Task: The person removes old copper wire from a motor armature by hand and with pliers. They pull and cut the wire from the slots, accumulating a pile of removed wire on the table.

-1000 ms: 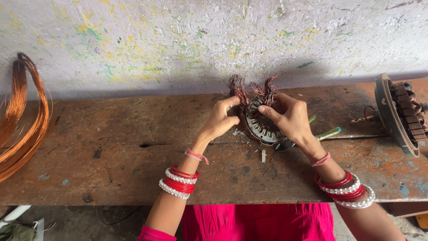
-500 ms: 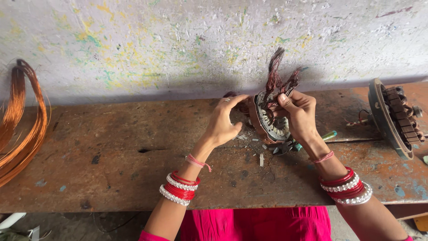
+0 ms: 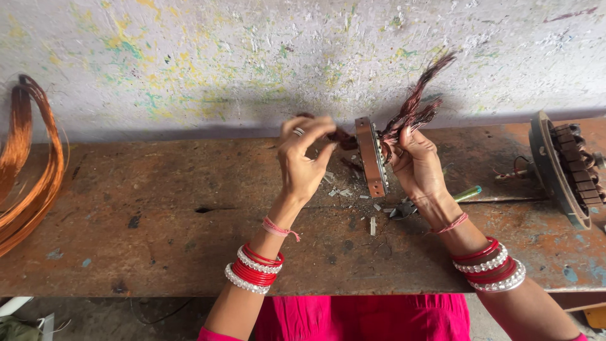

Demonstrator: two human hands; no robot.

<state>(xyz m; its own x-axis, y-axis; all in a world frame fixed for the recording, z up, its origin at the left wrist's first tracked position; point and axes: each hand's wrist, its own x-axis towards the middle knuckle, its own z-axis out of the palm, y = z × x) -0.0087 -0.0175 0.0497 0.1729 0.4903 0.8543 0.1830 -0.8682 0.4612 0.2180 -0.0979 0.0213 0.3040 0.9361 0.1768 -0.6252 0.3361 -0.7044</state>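
The right hand stands the stator ring on edge above the table — fingers closed on its burnt copper windings. The left hand pinches wire at the opposite face — steadying it.

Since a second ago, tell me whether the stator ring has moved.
Yes. The stator ring has been tipped up on edge and lifted, away from the bench, toward the wall.

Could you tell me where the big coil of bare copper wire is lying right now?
In the head view, the coil of copper wire lies at the far left of the rusty workbench, against the paint-flecked wall, well away from both hands.
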